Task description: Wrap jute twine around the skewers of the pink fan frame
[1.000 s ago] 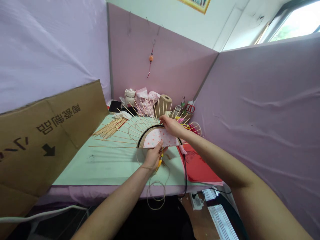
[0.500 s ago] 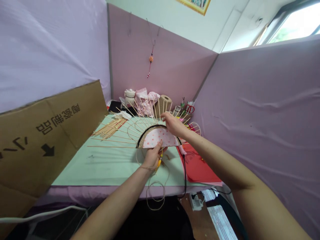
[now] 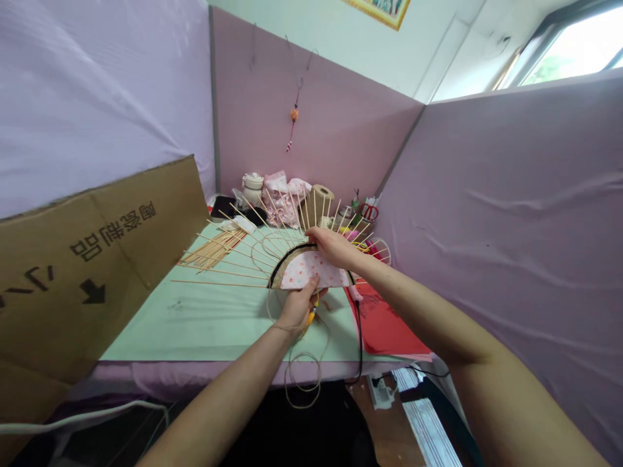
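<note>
A half-round fan frame (image 3: pixel 292 271) has white fabric with pink dots, a woven rim edged in black, and thin wooden sticks (image 3: pixel 233 235) spreading from its curve. My left hand (image 3: pixel 296 308) is closed on its straight lower edge, thumb on the fabric. My right hand (image 3: pixel 328 245) is pinched at the top of the curve, among the stick bases; what lies between its fingertips is hidden. Twine (image 3: pixel 304 383) trails from the fan past my left wrist and hangs in loops over the table edge. A yellow tassel (image 3: pixel 311 318) hangs below my left hand.
Loose sticks (image 3: pixel 211 250) lie on the pale green table (image 3: pixel 146 331). Red sheets (image 3: pixel 389 324) and a pink-handled tool (image 3: pixel 356 294) with a black cord are right. Behind stand a white bottle (image 3: pixel 252 188), a twine roll (image 3: pixel 321 192) and red scissors (image 3: pixel 370 211). Cardboard (image 3: pixel 121 259) leans left.
My right hand has moved down and slightly left, from up along the sticks to the rim of the fan. The fan has shifted a little; my left hand keeps its hold.
</note>
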The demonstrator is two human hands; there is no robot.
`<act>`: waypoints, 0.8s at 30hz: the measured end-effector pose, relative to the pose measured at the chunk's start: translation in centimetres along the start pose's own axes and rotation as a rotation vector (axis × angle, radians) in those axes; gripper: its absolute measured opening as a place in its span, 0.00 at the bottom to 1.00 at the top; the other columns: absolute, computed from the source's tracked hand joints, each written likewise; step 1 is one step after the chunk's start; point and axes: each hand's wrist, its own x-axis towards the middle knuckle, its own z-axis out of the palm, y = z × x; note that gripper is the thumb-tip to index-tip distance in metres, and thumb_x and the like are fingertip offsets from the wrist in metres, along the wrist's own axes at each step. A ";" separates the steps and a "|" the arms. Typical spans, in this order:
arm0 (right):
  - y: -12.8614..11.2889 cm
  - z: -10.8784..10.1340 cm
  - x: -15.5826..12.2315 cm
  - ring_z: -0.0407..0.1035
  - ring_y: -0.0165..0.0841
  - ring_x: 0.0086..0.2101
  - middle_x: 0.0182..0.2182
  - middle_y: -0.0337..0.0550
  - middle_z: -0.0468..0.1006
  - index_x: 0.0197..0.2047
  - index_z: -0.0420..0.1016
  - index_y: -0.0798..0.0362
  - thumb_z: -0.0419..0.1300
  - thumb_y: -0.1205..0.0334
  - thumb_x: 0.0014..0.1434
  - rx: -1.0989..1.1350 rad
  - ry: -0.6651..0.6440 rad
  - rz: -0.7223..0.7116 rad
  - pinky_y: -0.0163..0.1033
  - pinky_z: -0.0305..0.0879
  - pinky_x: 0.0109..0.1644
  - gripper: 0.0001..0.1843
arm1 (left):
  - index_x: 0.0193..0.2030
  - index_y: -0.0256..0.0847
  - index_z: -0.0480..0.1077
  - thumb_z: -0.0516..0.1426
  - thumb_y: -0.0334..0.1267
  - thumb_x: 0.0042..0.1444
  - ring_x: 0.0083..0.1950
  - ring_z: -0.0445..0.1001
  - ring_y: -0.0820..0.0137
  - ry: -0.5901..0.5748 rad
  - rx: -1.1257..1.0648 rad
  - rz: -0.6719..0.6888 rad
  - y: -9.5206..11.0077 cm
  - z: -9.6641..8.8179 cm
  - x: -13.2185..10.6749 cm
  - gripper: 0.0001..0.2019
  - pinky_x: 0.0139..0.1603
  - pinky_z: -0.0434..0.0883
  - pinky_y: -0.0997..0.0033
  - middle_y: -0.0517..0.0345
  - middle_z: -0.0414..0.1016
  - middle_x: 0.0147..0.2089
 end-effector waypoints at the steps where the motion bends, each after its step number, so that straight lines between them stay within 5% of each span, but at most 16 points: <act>1: 0.1 -0.1 0.0 0.71 0.33 0.42 0.44 0.47 0.78 0.53 0.69 0.54 0.46 0.75 0.60 0.008 0.010 -0.002 0.38 0.64 0.47 0.21 | 0.45 0.38 0.75 0.67 0.29 0.47 0.44 0.79 0.66 -0.003 0.003 0.000 0.0 0.0 0.0 0.17 0.49 0.77 0.60 0.49 0.79 0.48; 6: 0.2 -0.5 -0.4 0.71 0.33 0.44 0.47 0.48 0.77 0.54 0.67 0.55 0.45 0.77 0.57 0.085 0.124 0.006 0.39 0.65 0.49 0.24 | 0.46 0.37 0.75 0.67 0.31 0.47 0.45 0.78 0.66 -0.021 0.020 0.001 -0.1 -0.2 0.2 0.17 0.48 0.78 0.61 0.48 0.79 0.48; 15: -0.5 0.2 -0.7 0.71 0.34 0.45 0.45 0.46 0.78 0.52 0.69 0.54 0.46 0.76 0.59 0.036 0.034 -0.012 0.39 0.64 0.50 0.22 | 0.48 0.37 0.74 0.66 0.29 0.48 0.45 0.78 0.66 -0.018 0.029 -0.001 -0.2 -0.1 0.1 0.18 0.43 0.79 0.64 0.47 0.77 0.52; 24: -0.5 -0.4 -1.2 0.71 0.33 0.46 0.46 0.47 0.78 0.53 0.67 0.55 0.45 0.77 0.57 0.123 0.157 -0.021 0.40 0.65 0.53 0.23 | 0.47 0.38 0.74 0.68 0.30 0.46 0.47 0.78 0.64 -0.015 0.012 -0.010 0.0 0.0 0.1 0.19 0.50 0.78 0.59 0.47 0.79 0.49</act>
